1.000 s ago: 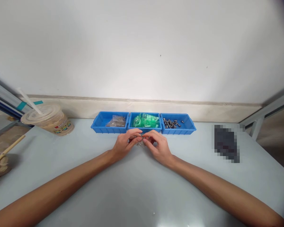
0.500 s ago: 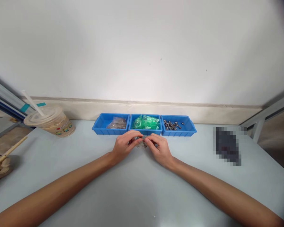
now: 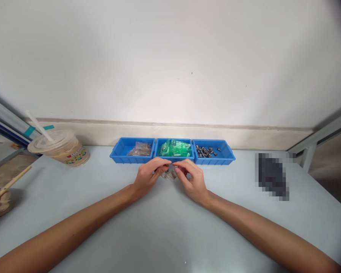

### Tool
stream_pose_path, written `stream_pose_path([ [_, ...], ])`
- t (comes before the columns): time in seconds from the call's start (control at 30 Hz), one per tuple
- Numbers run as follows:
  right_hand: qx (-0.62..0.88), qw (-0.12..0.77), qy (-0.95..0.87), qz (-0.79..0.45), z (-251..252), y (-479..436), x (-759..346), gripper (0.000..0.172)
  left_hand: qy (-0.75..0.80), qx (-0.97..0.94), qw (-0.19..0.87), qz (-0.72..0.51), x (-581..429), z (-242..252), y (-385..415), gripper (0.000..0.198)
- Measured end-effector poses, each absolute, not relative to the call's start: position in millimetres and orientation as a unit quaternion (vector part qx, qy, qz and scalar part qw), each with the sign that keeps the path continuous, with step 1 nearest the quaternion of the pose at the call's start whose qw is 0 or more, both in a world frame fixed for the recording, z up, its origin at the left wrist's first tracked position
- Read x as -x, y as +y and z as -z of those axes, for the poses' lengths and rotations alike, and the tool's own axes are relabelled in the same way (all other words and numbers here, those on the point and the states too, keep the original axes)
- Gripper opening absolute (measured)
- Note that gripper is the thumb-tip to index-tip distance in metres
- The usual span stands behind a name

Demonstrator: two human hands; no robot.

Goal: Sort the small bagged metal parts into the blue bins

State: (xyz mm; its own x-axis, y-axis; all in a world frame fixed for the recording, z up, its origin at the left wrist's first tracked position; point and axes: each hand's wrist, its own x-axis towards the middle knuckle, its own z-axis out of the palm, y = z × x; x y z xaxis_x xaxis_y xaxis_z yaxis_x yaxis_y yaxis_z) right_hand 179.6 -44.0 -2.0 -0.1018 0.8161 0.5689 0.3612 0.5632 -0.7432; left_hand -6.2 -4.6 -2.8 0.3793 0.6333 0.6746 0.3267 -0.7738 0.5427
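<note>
My left hand (image 3: 150,173) and my right hand (image 3: 192,177) face each other in front of the middle blue bin (image 3: 174,159). Between them a small clear plastic bag (image 3: 169,174) with small parts inside rests at the table. The fingers of my left hand are curled close together at the bag's left edge; what they pinch is too small to make out. My right hand's thumb and forefinger curve at the bag's right side, and whether something is between them is hard to tell.
The left bin (image 3: 123,150) holds clear bags, the middle one green bags (image 3: 177,148), the right bin (image 3: 224,150) loose metal screws (image 3: 204,151). A drink cup (image 3: 74,153) stands at left, a stick (image 3: 10,184) beyond it. A pixelated dark object (image 3: 272,176) lies right.
The fingertips of my two hands have parted slightly, and more of the small bag shows between them. The view has shifted a little.
</note>
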Motion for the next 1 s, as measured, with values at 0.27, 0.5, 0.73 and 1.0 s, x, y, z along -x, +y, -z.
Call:
stream_pose_path([
  [0.27, 0.371, 0.518, -0.738, -0.222, 3, -43, -178, 0.021, 0.320, -0.789, 0.235, -0.468, 8, 13, -7, 0.019],
  [0.5, 0.380, 0.505, -0.741, -0.226, 6, -41, -179, 0.016, 0.299, -0.815, 0.190, -0.459, 8, 11, -6, 0.016],
  [0.73, 0.384, 0.498, -0.749, -0.211, -7, -41, -180, 0.009, 0.317, -0.808, 0.176, -0.464, 8, 9, -7, 0.016],
  [1.0, 0.542, 0.461, -0.703, -0.001, -88, -7, -243, 0.011, 0.323, -0.791, 0.166, -0.492, 5, 3, -6, 0.013],
])
